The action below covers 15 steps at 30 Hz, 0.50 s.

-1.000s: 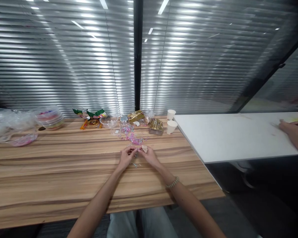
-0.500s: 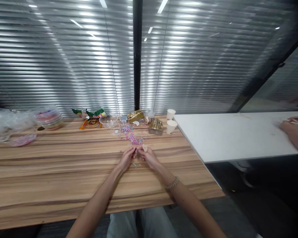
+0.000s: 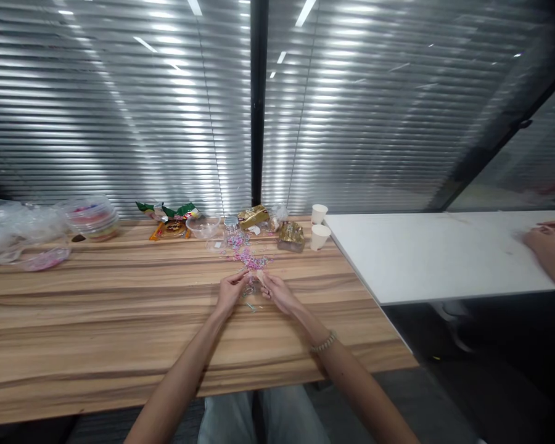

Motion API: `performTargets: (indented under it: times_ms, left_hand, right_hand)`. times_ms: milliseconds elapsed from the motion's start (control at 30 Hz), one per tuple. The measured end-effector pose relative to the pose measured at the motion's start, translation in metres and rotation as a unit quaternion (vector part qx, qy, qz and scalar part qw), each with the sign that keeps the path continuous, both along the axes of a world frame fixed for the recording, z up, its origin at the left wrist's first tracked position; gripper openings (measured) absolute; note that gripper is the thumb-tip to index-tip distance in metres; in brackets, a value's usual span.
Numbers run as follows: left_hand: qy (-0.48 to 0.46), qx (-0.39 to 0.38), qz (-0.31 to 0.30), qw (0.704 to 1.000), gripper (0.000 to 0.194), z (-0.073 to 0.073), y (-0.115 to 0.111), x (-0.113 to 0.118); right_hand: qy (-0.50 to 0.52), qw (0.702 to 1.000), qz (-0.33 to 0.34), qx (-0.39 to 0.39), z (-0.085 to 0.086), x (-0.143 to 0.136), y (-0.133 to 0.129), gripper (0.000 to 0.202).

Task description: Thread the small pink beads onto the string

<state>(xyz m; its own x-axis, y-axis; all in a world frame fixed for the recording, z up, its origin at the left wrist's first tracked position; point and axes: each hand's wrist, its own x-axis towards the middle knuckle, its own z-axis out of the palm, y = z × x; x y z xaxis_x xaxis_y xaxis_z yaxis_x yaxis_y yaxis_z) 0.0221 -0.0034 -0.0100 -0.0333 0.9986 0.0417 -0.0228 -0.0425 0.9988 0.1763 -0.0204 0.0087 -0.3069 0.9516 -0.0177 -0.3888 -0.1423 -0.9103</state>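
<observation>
My left hand [image 3: 232, 291] is closed in a pinch beside a heap of tiny pink, white and bluish pieces [image 3: 251, 259]; what its fingertips hold is too small to name. My right hand [image 3: 280, 295] faces it, closed on a small cream-coloured piece [image 3: 260, 276] whose kind I cannot make out. Between the hands, on the wood, lies a small dark loop-like bit [image 3: 248, 289]. A few greenish slivers [image 3: 251, 307] lie just nearer to me. Behind the heap stands a small clear jar [image 3: 231, 224] with more of the pieces around its base.
A clear bowl [image 3: 204, 227], snack packets [image 3: 172, 229], gold wrappers [image 3: 290, 237] and two paper cups [image 3: 320, 237] line the back. Stacked clear tubs [image 3: 91, 219] and plastic bags [image 3: 18, 227] stand at left. A white table [image 3: 411, 253] adjoins at right, with another person's hand [image 3: 548, 246] over it.
My hands have drawn slightly apart, and the dark loop-like bit shows between them. The cream piece in my right hand has tilted and moved left, toward the left fingertips.
</observation>
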Motion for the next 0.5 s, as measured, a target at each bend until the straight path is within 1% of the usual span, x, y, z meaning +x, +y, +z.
performTargets:
  times_ms: [133, 267, 400, 500]
  left_hand:
    - [0.009, -0.004, -0.022, 1.0, 0.049, 0.001, 0.0, 0.0]
    - [0.015, -0.002, -0.044, 0.999, 0.053, 0.004, -0.003, 0.002]
    - [0.08, 0.02, -0.045, 0.996, 0.053, 0.006, -0.003, 0.0]
    - [0.119, 0.036, -0.069, 0.99, 0.052, 0.01, -0.004, -0.002]
  right_hand:
    - [-0.034, 0.999, -0.003, 0.039, 0.001, 0.002, -0.001, 0.036]
    - [-0.078, 0.995, 0.001, 0.057, 0.003, 0.004, 0.0, 0.04]
    - [-0.132, 0.988, 0.02, 0.081, 0.007, 0.008, 0.0, 0.041]
    - [-0.206, 0.968, 0.044, 0.139, 0.008, 0.013, 0.001, 0.043]
